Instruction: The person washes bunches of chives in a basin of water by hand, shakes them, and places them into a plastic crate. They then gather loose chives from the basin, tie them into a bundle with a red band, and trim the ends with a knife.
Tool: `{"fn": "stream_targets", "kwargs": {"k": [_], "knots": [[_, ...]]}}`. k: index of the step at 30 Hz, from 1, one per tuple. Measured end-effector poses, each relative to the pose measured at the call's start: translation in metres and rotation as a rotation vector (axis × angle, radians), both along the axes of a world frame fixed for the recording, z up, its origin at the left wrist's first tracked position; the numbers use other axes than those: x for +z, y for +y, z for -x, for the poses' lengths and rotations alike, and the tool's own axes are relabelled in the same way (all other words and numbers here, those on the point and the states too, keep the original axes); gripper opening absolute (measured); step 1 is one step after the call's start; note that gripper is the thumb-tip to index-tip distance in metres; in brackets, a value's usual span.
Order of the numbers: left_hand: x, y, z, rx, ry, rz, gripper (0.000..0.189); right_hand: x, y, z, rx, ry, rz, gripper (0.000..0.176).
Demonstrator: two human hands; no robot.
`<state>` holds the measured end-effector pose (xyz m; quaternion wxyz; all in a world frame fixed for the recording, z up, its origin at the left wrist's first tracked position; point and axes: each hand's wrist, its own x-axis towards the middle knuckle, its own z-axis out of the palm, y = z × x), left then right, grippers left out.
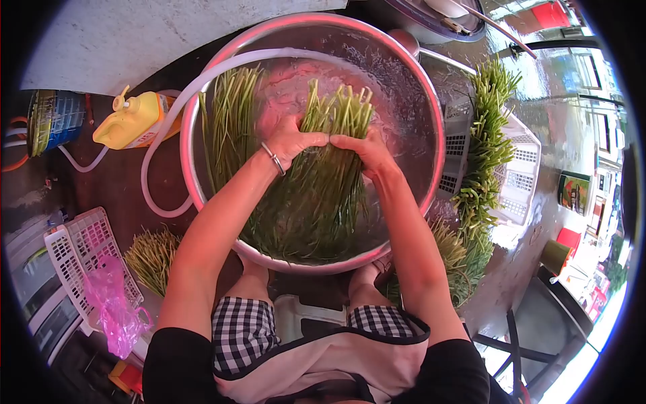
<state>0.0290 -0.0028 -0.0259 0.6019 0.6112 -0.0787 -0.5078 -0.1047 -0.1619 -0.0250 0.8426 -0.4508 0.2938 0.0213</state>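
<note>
A big round metal basin [436,145] of water stands in front of me. My left hand [291,141], with a metal bangle on its wrist, is closed round one side of a bunch of long green-stemmed vegetables [316,192]. My right hand [367,151] grips the other side, and the two thumbs meet across the front. The pale cut ends point away from me, while the leafy ends trail in the water toward me. More green stems [229,121] rest against the basin's left wall. A pale hose [202,82] runs over the rim into the water.
Heaped greens [490,135] lie on white plastic crates [521,168] to the right, with more greens [152,259] at the left. A yellow jug [138,120] stands beside the hose. Pink plastic bag [111,303] hangs on a white basket [81,236]. A chair [538,330] is lower right.
</note>
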Motion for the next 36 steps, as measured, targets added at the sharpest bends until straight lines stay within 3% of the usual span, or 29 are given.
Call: {"fn": "stream_targets", "kwargs": {"k": [2, 5, 6, 9, 10, 12, 17, 18, 21, 25, 26, 29, 32, 33, 34, 36], "knots": [[0.010, 0.003, 0.004, 0.046, 0.016, 0.128, 0.041, 0.006, 0.000, 0.000, -0.056, -0.035, -0.047, 0.029], [-0.020, 0.005, -0.010, 0.180, -0.059, 0.059, 0.036, -0.009, -0.012, -0.002, -0.164, 0.131, 0.095, 0.024], [-0.019, 0.005, -0.009, 0.173, -0.095, 0.009, 0.036, -0.002, -0.010, -0.002, -0.149, 0.072, 0.131, 0.023], [-0.025, 0.009, -0.005, 0.111, -0.146, -0.175, 0.040, -0.019, -0.018, 0.002, 0.018, 0.170, 0.377, 0.027], [-0.029, 0.011, -0.006, 0.114, -0.202, -0.180, 0.041, -0.017, -0.022, 0.001, -0.095, 0.209, 0.408, 0.032], [-0.031, 0.014, -0.009, 0.123, -0.319, -0.189, 0.043, -0.015, -0.024, -0.002, -0.074, 0.143, 0.516, 0.032], [-0.016, 0.023, -0.022, 0.023, -0.135, -0.189, 0.052, -0.025, -0.029, 0.002, -0.004, 0.260, 0.452, 0.033], [-0.018, 0.026, -0.029, -0.003, -0.111, -0.183, 0.054, -0.020, -0.031, 0.004, 0.020, 0.157, 0.586, 0.037], [-0.006, 0.034, -0.046, -0.007, 0.246, -0.001, 0.064, 0.003, -0.050, 0.010, 0.216, 0.146, 0.336, 0.037], [-0.017, 0.014, -0.031, -0.164, 0.103, -0.112, 0.071, -0.019, -0.046, -0.004, 0.193, 0.182, 0.440, 0.040], [-0.013, 0.007, -0.023, -0.177, 0.217, -0.015, 0.067, -0.021, -0.035, -0.009, 0.151, 0.195, 0.422, 0.043], [-0.020, -0.008, -0.013, -0.280, 0.150, 0.001, 0.063, -0.023, -0.015, -0.022, 0.164, 0.195, 0.329, 0.044], [-0.022, -0.012, -0.022, -0.302, -0.123, -0.051, 0.050, -0.002, -0.015, -0.024, 0.111, 0.028, 0.237, 0.038], [-0.013, -0.014, -0.026, -0.310, -0.178, -0.042, 0.047, 0.012, -0.018, -0.023, 0.063, -0.045, 0.184, 0.036], [0.005, -0.013, -0.034, -0.361, -0.441, -0.092, 0.040, 0.027, -0.026, -0.022, 0.098, -0.127, 0.218, 0.031], [0.042, -0.015, -0.031, -0.293, -0.338, 0.079, 0.038, 0.056, -0.031, -0.023, 0.144, -0.211, 0.369, 0.031]]}}
